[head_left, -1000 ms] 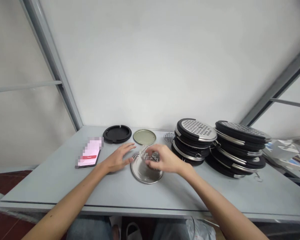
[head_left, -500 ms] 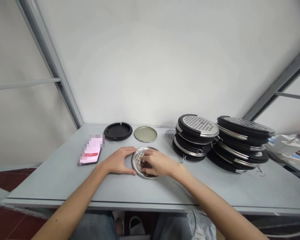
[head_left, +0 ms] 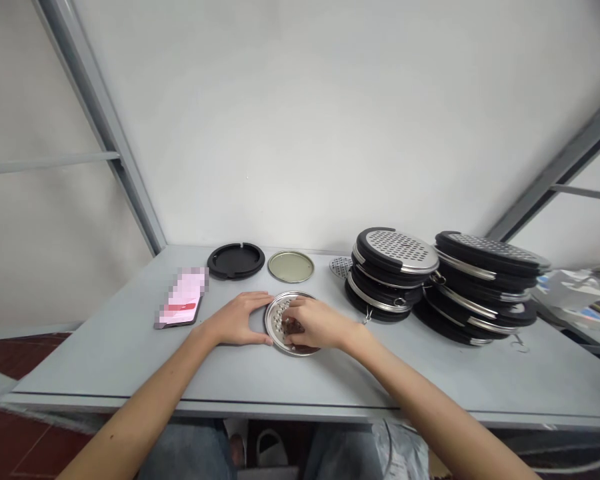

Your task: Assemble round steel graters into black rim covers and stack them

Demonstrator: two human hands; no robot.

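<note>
A round steel dish (head_left: 276, 323) lies on the grey table (head_left: 130, 347) in front of me, with a perforated metal disc (head_left: 282, 313) set inside it. My right hand (head_left: 314, 324) lies flat over the disc, fingers spread and pressing down on it. My left hand (head_left: 240, 319) rests on the table against the dish's left rim, fingers curved around the edge and steadying it.
At the back lie a black round lid (head_left: 235, 261), a gold-toned metal lid (head_left: 291, 267) and a small perforated disc (head_left: 340, 267). Two leaning stacks of black-rimmed graters (head_left: 390, 273) (head_left: 483, 287) fill the right. A phone (head_left: 181, 307) lies at the left.
My right hand lowered the perforated disc into the steel dish and now presses on it. My left hand moved in against the dish's rim.
</note>
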